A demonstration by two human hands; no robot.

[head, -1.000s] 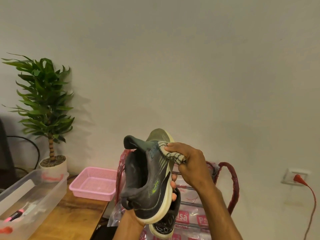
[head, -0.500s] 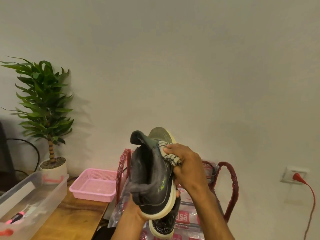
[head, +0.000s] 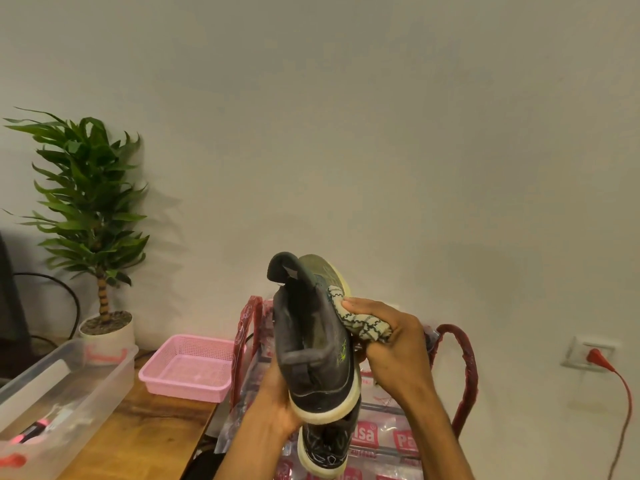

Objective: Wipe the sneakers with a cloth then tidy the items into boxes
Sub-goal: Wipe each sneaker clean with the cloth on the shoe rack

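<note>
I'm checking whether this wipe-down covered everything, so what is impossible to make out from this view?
1. Held sneaker: its outsole and far side face away from the head camera.
2. Left hand: fingers mostly hidden behind that sneaker's heel.
3. Second sneaker: largely covered by the held sneaker and the left wrist.
4. Clear box: contents blurred, cut off by the left edge.
5. Cloth: partly bunched inside the right hand.

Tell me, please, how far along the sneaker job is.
Done: nothing plainly finished. In hand: the left hand holds up a grey sneaker while the right hand presses a cloth on its side. Left: the second sneaker beneath, then tidying into the pink basket and clear box.
</note>
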